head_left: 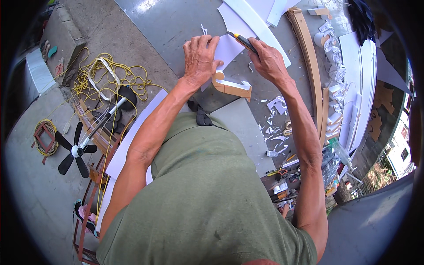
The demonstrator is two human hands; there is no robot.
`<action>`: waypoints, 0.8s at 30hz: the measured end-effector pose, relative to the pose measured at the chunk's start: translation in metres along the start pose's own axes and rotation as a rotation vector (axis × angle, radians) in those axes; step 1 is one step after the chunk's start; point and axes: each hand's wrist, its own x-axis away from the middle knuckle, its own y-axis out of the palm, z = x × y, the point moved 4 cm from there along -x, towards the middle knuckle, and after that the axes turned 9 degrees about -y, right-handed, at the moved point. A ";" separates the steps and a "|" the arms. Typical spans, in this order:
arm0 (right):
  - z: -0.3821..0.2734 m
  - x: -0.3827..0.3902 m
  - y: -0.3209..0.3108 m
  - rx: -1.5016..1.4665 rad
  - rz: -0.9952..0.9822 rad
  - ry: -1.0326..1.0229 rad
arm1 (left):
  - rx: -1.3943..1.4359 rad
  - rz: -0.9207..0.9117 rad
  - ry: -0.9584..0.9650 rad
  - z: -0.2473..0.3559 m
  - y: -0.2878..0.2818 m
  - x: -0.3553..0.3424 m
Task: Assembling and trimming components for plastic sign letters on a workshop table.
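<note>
My right hand (268,62) is closed round a black and yellow utility knife (242,40), its tip pointing left toward my other hand. A white sheet piece (229,52) lies on the grey tabletop between the hands. My left hand (201,59) rests on the left part of this piece, fingers bent and close together, gripping or pressing it down; its edge under the palm is hidden. Just below the sheet sits a curved, hook-shaped piece (232,90) with a brown face and white sides, near the table's front edge.
Long curved brown strips (307,57) and a row of white rolled pieces (335,57) lie to the right. White scraps (278,106) litter the grey table (172,26). Pliers (277,171) lie nearer me. At left are a fan (77,151) and tangled yellow cord (132,77).
</note>
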 end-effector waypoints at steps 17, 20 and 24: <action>-0.023 0.005 -0.002 0.145 -0.053 -0.014 | -0.036 -0.045 -0.190 -0.010 0.014 -0.009; -0.022 0.011 -0.001 0.133 -0.055 -0.007 | -0.041 -0.054 -0.201 -0.014 0.016 -0.009; -0.016 0.032 -0.002 0.137 -0.033 0.016 | -0.037 -0.072 -0.183 -0.015 0.017 -0.013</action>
